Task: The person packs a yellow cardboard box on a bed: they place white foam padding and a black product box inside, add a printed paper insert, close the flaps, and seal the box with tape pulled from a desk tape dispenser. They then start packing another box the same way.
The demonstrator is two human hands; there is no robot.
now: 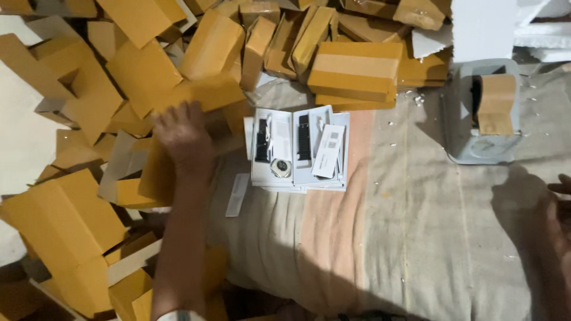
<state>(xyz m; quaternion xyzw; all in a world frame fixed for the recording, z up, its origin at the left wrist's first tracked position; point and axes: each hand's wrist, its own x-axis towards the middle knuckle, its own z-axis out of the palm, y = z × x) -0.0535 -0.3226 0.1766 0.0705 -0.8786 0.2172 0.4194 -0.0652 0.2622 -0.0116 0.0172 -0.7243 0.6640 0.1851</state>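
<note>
Left hand touches a tilted yellow box, long axis upright.

head cam | looks steeply down, close over cloth-covered surface | cardboard boxes toward 12 and 9 o'clock (single view only)

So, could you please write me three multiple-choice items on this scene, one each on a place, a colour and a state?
1. Where does the left hand rest?
A. on the pile of cardboard boxes
B. on the tape dispenser
C. on the white trays

2. What colour are the watch straps in the trays?
A. red
B. black
C. yellow

3. How does the roll of brown tape stand?
A. loose on the cloth
B. mounted in the grey dispenser
C. held in the right hand

Answers: 1 A, the hand lies spread on the boxes; 2 B, both straps look black; 3 B, the roll sits inside the dispenser.
</note>
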